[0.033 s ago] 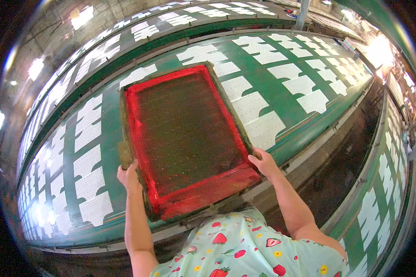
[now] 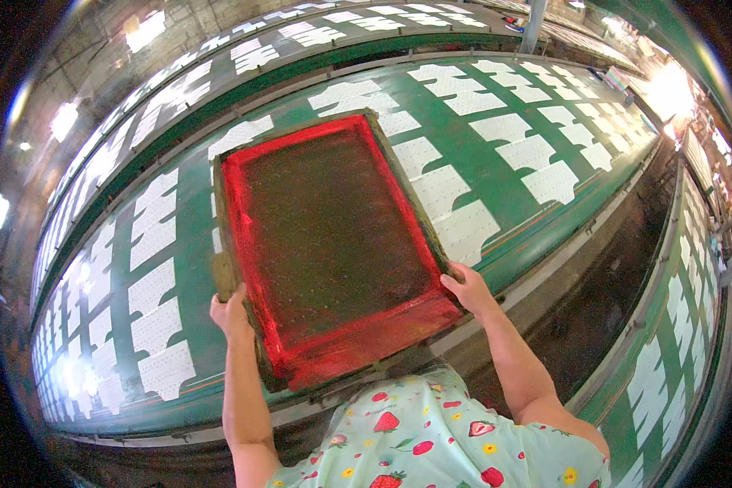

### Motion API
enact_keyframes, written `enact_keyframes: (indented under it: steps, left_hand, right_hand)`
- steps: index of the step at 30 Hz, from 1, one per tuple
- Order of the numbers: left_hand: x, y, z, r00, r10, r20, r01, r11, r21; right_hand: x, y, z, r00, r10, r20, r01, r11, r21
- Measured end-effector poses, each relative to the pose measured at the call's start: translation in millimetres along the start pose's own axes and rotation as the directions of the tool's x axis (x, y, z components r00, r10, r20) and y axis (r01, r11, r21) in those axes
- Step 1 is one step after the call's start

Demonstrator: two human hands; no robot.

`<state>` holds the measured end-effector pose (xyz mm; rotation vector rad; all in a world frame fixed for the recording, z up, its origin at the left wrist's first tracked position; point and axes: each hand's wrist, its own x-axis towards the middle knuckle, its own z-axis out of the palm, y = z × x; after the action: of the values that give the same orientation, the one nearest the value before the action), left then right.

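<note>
Between my two hands is a large rectangular screen printing frame (image 2: 333,236), with dark mesh and a band of red ink around its inner edge. My left hand (image 2: 233,313) is closed on its left side near the lower corner, thumb on top. My right hand (image 2: 467,288) grips the right side, its fingers partly hidden under the rim. The frame is over a long green printing table (image 2: 512,195); whether it touches the surface I cannot tell. White cut fabric pieces (image 2: 461,232) with small dots lie in rows on both sides of it, and some are hidden beneath it.
A metal rail (image 2: 581,215) runs along the table's near edge, beside a dark aisle (image 2: 594,285). Another green table (image 2: 647,398) with white pieces stands at the right, and one more (image 2: 301,37) lies beyond the far edge. A grey post (image 2: 533,26) rises at the back.
The screen printing frame and both hands have shifted very slightly to the right. Both hands keep their hold.
</note>
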<state>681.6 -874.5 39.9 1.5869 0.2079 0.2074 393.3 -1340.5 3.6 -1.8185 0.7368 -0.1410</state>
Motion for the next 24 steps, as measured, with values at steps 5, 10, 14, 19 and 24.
enact_keyframes:
  steps: [5, 10, 14, 19, 24]
  left_hand:
    - [-73, -19, 118, 0.996, -0.082, -0.038, 0.081, 0.997, -0.020]
    - [-122, -42, 210, 0.992, -0.122, -0.012, 0.120, 0.987, -0.110]
    - [-147, -46, 246, 0.986, -0.162, -0.044, 0.161, 0.987, -0.011]
    - [-161, -50, 268, 0.987, -0.158, -0.018, 0.157, 0.986, -0.051]
    - [-160, -68, 275, 0.988, -0.139, -0.068, 0.143, 0.988, 0.054]
  right_hand:
    - [48, 44, -116, 0.998, -0.008, -0.069, -0.003, 0.988, -0.157]
    - [94, 76, -210, 0.995, 0.039, -0.087, -0.048, 0.993, -0.108]
    - [110, 99, -249, 0.996, 0.026, -0.085, -0.030, 0.999, -0.045]
    - [107, 72, -263, 0.992, -0.039, -0.120, -0.004, 0.941, -0.338]
    - [59, 17, -245, 0.827, -0.506, 0.244, 0.507, 0.484, -0.714]
